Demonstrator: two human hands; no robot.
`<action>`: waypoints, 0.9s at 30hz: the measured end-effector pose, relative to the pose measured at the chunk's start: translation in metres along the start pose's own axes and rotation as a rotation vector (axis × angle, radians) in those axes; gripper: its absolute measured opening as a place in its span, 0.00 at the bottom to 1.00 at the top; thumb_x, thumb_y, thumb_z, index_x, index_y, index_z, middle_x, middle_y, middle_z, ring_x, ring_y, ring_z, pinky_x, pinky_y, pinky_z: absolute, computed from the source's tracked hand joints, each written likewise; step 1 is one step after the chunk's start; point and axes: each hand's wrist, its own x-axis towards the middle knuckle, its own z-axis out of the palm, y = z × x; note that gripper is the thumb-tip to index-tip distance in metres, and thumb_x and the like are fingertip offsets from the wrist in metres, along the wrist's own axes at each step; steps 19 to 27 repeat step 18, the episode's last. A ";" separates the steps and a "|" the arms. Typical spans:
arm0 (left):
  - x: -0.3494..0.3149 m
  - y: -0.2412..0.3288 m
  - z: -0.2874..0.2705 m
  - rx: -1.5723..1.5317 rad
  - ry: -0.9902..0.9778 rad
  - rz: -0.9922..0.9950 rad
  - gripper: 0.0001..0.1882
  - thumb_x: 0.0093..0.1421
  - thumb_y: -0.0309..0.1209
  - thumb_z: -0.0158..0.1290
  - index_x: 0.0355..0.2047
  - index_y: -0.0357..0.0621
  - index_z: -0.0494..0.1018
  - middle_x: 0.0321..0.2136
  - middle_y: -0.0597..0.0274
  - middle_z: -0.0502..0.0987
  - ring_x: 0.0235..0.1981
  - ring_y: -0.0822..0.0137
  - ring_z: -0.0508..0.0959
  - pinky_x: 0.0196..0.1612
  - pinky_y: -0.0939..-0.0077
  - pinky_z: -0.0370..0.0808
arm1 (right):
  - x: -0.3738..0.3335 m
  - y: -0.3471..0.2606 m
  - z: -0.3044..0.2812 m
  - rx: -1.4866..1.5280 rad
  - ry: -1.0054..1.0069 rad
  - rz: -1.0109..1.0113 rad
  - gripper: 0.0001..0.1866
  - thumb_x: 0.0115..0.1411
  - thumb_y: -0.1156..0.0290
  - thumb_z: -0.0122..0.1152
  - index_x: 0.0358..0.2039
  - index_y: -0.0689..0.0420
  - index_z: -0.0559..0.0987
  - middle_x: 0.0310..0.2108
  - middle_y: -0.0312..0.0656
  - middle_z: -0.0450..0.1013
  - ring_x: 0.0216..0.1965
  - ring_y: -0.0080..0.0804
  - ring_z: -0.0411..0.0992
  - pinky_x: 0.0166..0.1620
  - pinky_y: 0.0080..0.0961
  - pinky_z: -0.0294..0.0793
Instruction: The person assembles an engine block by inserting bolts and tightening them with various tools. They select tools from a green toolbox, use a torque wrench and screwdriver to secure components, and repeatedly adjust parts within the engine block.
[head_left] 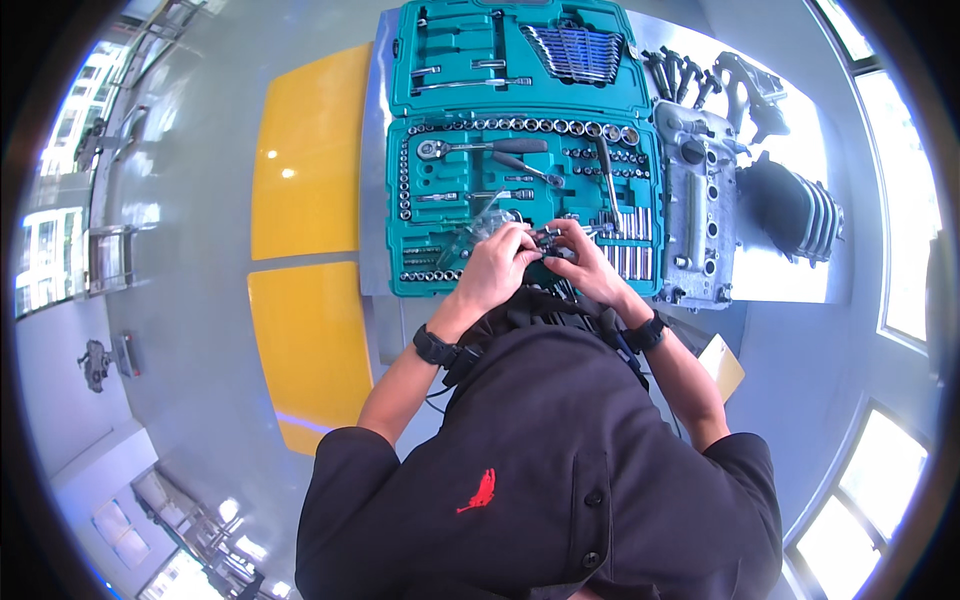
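Note:
A green tool case (pixel 398 215) lies open on the table, its lower half full of sockets and ratchets. Over its near edge my left hand (pixel 492 268) and my right hand (pixel 590 268) meet, fingers pinched closed. Between them are small dark metallic pieces (pixel 548 238), too small and covered to name. Beside my left fingers is something clear and crinkled, like a plastic bag (pixel 475 238). Above my hands lie a large ratchet (pixel 480 148), a smaller ratchet (pixel 530 170) and a long-handled tool (pixel 607 170).
Combination wrenches (pixel 580 52) fill the case's lid. To the right are a grey metal engine cover (pixel 690 200), a black ribbed part (pixel 800 215), several dark bolts (pixel 685 75) and a metal bracket (pixel 752 95). Yellow panels (pixel 310 160) stand left of the table.

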 end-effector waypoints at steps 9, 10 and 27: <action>0.002 -0.002 0.005 -0.019 0.095 -0.094 0.10 0.59 0.24 0.58 0.36 0.36 0.67 0.34 0.51 0.78 0.34 0.57 0.82 0.35 0.68 0.78 | 0.009 -0.002 0.004 -0.029 0.052 -0.026 0.27 0.59 0.70 0.63 0.56 0.60 0.64 0.46 0.50 0.74 0.50 0.38 0.72 0.52 0.35 0.72; 0.001 -0.003 0.006 -0.020 0.091 -0.094 0.10 0.59 0.24 0.58 0.36 0.36 0.67 0.34 0.51 0.78 0.34 0.57 0.82 0.35 0.68 0.78 | 0.010 -0.003 0.004 0.019 0.045 -0.024 0.27 0.58 0.70 0.63 0.55 0.60 0.64 0.46 0.50 0.75 0.50 0.38 0.73 0.52 0.35 0.72; 0.000 -0.019 0.003 -0.703 -0.032 -0.458 0.22 0.59 0.29 0.61 0.50 0.38 0.65 0.37 0.64 0.75 0.37 0.76 0.74 0.43 0.80 0.73 | -0.001 -0.001 0.002 0.170 0.017 0.015 0.31 0.59 0.72 0.64 0.61 0.53 0.61 0.51 0.47 0.70 0.51 0.31 0.69 0.54 0.30 0.71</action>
